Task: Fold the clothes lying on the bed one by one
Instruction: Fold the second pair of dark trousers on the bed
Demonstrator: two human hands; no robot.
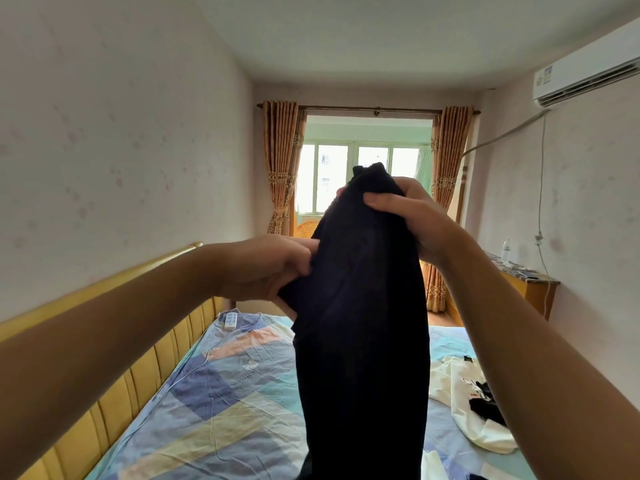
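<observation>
My left hand (pixel 266 268) and right hand (pixel 412 216) grip the black garment (pixel 363 341) aloft, unfolded; white top (pixel 464 393) waits on the bed (pixel 214 410)

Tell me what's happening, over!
Both hands gripping: left hand, right hand. Black fabric garment held up, hanging unfolded. White printed garment waiting on patchwork bedsheet. Nothing blocking.

Patchwork-sheeted bed (pixel 225 410), cream shirt (pixel 464 403), remote (pixel 230 321)
</observation>
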